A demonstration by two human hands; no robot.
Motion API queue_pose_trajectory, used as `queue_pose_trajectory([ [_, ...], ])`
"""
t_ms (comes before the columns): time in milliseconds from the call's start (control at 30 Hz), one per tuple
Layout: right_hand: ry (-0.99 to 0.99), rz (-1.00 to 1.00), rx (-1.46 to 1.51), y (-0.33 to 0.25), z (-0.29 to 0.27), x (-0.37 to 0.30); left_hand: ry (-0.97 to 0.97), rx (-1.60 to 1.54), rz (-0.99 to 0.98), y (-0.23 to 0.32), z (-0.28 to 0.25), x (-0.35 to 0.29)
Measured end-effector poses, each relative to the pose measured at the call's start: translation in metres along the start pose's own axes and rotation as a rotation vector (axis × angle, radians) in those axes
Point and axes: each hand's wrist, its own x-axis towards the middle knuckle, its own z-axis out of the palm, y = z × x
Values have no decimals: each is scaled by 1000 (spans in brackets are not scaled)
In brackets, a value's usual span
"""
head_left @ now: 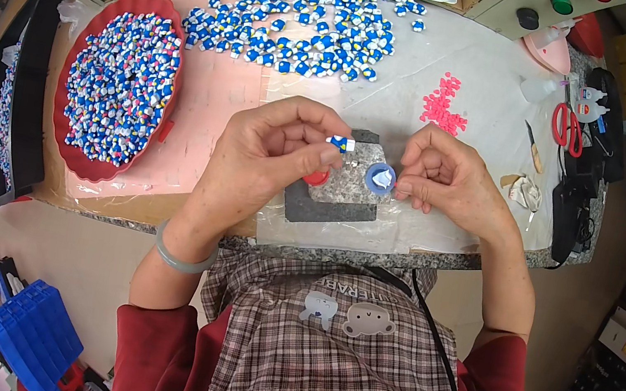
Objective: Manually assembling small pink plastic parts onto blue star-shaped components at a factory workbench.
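My left hand [275, 151] pinches a small blue-and-white figure piece [341, 144] with a touch of yellow, between thumb and fingertips. Below its fingertips, a red cap [316, 177] is partly hidden. My right hand [450, 178] has its thumb and index pressed together beside a small round blue dish [380, 178] holding a white blob. Whatever sits in that pinch is too small to name. Between my hands lies a speckled stone slab [351, 181] on a dark grey mat [327, 211].
A red scalloped tray [65, 81] full of similar pieces stands at left. Many loose blue-and-white pieces [318, 25] spread along the back. Small pink bits [444, 110] lie beyond my right hand. Farther right are red scissors [567, 129], a knife [535, 148] and a bottle [539, 88].
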Motion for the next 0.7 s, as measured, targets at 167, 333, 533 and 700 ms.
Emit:
queue_pose_trajectory([
  [167,7,-2,-46,-4,2,-1,-28,36,-39,1,3,-2],
  [333,47,10,-110,-15,6,-8,-47,27,57,-3,11,-5],
  [533,107,-167,79,-18,20,-17,-77,110,93,-10,25,-6],
  [700,114,-225,124,-17,27,-16,-95,209,177,-13,32,-5],
])
